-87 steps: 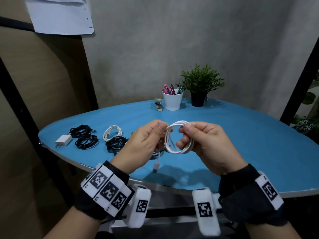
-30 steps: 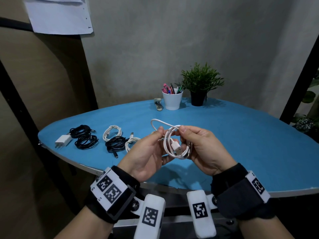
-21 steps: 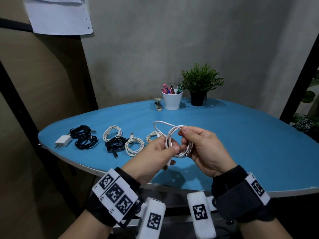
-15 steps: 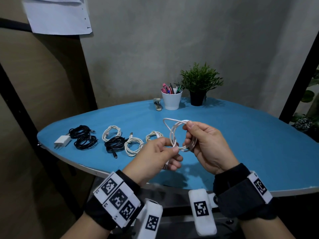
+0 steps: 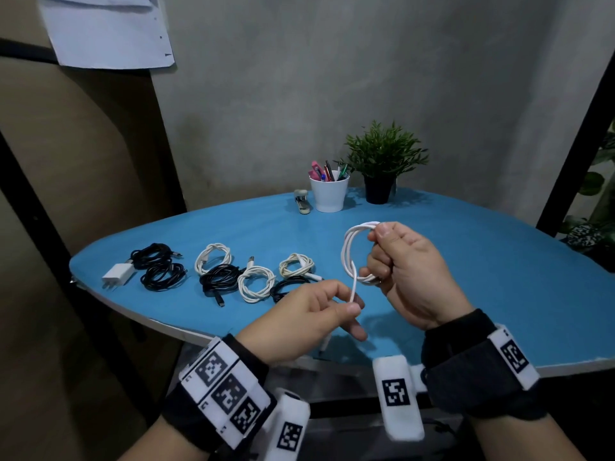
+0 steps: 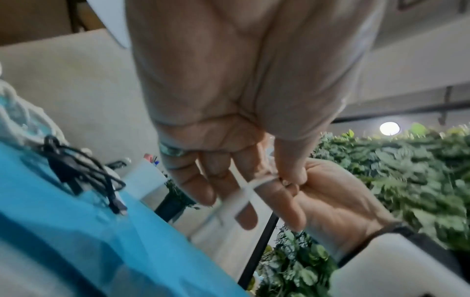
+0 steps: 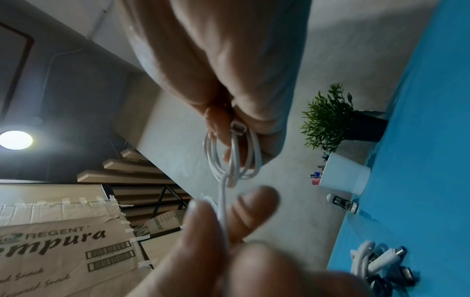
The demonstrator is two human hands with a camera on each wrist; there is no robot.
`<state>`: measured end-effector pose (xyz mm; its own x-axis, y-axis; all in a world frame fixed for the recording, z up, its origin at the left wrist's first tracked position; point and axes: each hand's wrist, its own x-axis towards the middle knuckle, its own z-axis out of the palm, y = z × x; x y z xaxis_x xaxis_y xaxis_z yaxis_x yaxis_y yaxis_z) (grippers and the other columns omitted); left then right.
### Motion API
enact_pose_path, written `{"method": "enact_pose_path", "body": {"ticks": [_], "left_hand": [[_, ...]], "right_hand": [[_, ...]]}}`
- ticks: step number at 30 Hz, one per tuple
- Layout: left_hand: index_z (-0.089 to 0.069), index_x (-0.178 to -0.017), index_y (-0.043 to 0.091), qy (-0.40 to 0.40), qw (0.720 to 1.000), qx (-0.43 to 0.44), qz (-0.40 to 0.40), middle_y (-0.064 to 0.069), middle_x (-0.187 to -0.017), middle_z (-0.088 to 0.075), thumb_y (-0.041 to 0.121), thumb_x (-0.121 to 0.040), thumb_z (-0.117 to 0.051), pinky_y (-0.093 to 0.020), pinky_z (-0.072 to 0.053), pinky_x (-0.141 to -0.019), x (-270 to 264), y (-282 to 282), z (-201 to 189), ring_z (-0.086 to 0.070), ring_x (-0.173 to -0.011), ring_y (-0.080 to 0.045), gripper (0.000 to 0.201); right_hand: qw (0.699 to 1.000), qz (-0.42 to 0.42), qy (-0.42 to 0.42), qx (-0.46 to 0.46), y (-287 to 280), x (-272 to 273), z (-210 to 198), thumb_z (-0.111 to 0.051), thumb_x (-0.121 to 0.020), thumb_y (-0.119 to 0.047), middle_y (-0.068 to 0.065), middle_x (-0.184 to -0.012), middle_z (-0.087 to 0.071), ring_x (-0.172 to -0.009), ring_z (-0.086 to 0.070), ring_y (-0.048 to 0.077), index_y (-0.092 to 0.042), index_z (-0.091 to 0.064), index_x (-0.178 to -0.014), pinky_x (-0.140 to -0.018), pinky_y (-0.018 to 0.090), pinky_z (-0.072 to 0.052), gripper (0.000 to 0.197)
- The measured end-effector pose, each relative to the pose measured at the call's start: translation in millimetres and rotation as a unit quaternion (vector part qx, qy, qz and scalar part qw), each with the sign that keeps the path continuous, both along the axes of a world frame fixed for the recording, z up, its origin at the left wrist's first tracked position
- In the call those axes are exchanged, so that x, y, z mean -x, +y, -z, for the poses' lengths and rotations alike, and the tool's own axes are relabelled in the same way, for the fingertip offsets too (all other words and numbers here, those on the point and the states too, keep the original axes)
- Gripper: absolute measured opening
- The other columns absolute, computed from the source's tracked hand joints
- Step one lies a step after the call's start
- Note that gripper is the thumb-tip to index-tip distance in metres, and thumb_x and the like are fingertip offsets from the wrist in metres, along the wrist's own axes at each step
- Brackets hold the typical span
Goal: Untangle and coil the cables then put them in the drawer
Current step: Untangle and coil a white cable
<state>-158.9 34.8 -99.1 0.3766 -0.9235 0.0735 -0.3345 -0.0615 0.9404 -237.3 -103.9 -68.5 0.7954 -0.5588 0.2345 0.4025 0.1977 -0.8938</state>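
Note:
A coiled white cable (image 5: 350, 251) (image 7: 232, 158) hangs above the blue table (image 5: 482, 274), near its front edge. My right hand (image 5: 399, 261) grips the coil by its right side, fingers curled through the loops. Its loose tail (image 5: 353, 294) runs down to my left hand (image 5: 332, 307), which pinches the tail between thumb and forefinger (image 6: 287, 180). On the table's left lie several coiled cables: two black ones (image 5: 159, 267) beside a white charger plug (image 5: 117, 276), then white ones (image 5: 213, 259) (image 5: 256, 282) (image 5: 296, 264) and black ones (image 5: 219, 277) (image 5: 289, 286). No drawer is in view.
A white cup of pens (image 5: 328, 191), a small stapler (image 5: 302, 201) and a potted plant (image 5: 382, 168) stand at the table's back edge. Black frame posts rise at the left (image 5: 36, 221) and right (image 5: 579, 114). The table's right half is bare blue surface.
The left hand drew the cable's loose end through the coil and pulled it down toward me, so the slack loop above the coil is gone. The right hand kept hold of the coil.

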Motion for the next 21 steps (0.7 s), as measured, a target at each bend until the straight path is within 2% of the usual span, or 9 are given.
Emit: {"method": "enact_pose_path", "body": {"ticks": [2, 4, 7, 9, 12, 15, 18, 19, 21], "left_hand": [[-0.060, -0.086, 0.022, 0.019, 1.000, 0.013, 0.001, -0.001, -0.079, -0.074, 0.046, -0.079, -0.057, -0.043, -0.031, -0.073, 0, 0, 1, -0.044, -0.078, -0.030, 0.024], [-0.063, -0.075, 0.027, 0.019, 1.000, 0.013, -0.003, -0.005, -0.077, -0.073, 0.039, -0.078, -0.062, -0.045, -0.035, -0.074, 0, 1, 0, -0.052, -0.078, -0.034, 0.012], [-0.066, -0.065, 0.023, -0.071, 0.997, -0.012, -0.018, -0.017, -0.078, -0.069, 0.024, -0.075, -0.073, -0.044, -0.048, -0.077, -5, 5, -3, -0.062, -0.078, -0.030, 0.012], [-0.064, -0.065, 0.018, -0.094, 0.995, -0.030, -0.013, -0.014, -0.071, -0.067, 0.013, -0.076, -0.076, -0.035, -0.047, -0.069, -11, 8, -2, -0.058, -0.067, -0.019, 0.016], [-0.057, -0.068, 0.018, -0.125, 0.990, -0.062, -0.022, 0.001, -0.059, -0.060, 0.013, -0.080, -0.072, -0.024, -0.044, -0.058, -12, 12, -1, -0.053, -0.055, -0.010, 0.020], [-0.055, -0.069, 0.021, -0.190, 0.978, -0.055, -0.070, 0.007, -0.054, -0.057, 0.013, -0.081, -0.068, -0.030, -0.049, -0.058, -13, 12, 0, -0.056, -0.052, -0.013, 0.020], [-0.053, -0.072, 0.018, -0.232, 0.960, -0.015, -0.157, -0.001, -0.058, -0.062, 0.014, -0.085, -0.061, -0.038, -0.054, -0.064, -19, 12, -2, -0.064, -0.060, -0.021, 0.016], [-0.051, -0.073, 0.015, -0.211, 0.958, 0.014, -0.195, -0.004, -0.060, -0.064, 0.014, -0.087, -0.060, -0.039, -0.055, -0.065, -20, 11, -3, -0.065, -0.061, -0.022, 0.017], [-0.047, -0.072, 0.011, -0.083, 0.957, 0.094, -0.260, -0.009, -0.063, -0.065, 0.010, -0.091, -0.057, -0.038, -0.058, -0.065, -20, 7, -7, -0.068, -0.062, -0.021, 0.021]], "right_hand": [[1.000, -0.002, 0.005, 0.013, 0, 2, -1, -0.042, -0.099, -0.018, -0.005, -0.050, -0.029, -0.044, -0.029, 0.008, -0.010, -0.050, -0.081, -0.052, 0.023, -0.044, 0.022], [1.000, -0.005, 0.011, 0.023, 2, 3, -1, -0.043, -0.098, -0.017, -0.008, -0.047, -0.031, -0.044, -0.030, 0.007, -0.009, -0.051, -0.082, -0.052, 0.024, -0.046, 0.020], [0.999, 0.000, 0.012, 0.035, 2, 2, 0, -0.041, -0.099, -0.015, -0.008, -0.046, -0.030, -0.043, -0.029, 0.007, -0.008, -0.052, -0.081, -0.052, 0.025, -0.046, 0.022], [0.999, 0.010, 0.016, 0.047, 2, 2, -1, -0.042, -0.099, -0.015, -0.007, -0.046, -0.032, -0.043, -0.031, 0.007, -0.008, -0.055, -0.081, -0.051, 0.025, -0.047, 0.022], [0.998, 0.013, 0.022, 0.051, -1, 3, -4, -0.048, -0.096, -0.014, -0.001, -0.049, -0.038, -0.041, -0.039, 0.007, -0.005, -0.060, -0.082, -0.049, 0.026, -0.052, 0.020], [0.999, -0.003, 0.020, 0.039, -1, 5, -7, -0.052, -0.092, -0.015, 0.002, -0.050, -0.043, -0.040, -0.043, 0.009, -0.005, -0.062, -0.082, -0.053, 0.031, -0.057, 0.018], [1.000, -0.024, 0.000, 0.007, 1, 8, -11, -0.056, -0.084, -0.018, 0.001, -0.052, -0.046, -0.042, -0.045, 0.008, -0.003, -0.062, -0.082, -0.054, 0.034, -0.058, 0.017], [1.000, -0.028, -0.004, -0.001, 1, 9, -12, -0.056, -0.084, -0.018, 0.001, -0.053, -0.047, -0.043, -0.045, 0.008, -0.002, -0.061, -0.083, -0.054, 0.034, -0.058, 0.017], [0.999, -0.035, -0.009, -0.013, 3, 9, -15, -0.053, -0.088, -0.015, 0.000, -0.056, -0.051, -0.044, -0.044, 0.008, 0.000, -0.060, -0.084, -0.054, 0.035, -0.058, 0.017]]}}
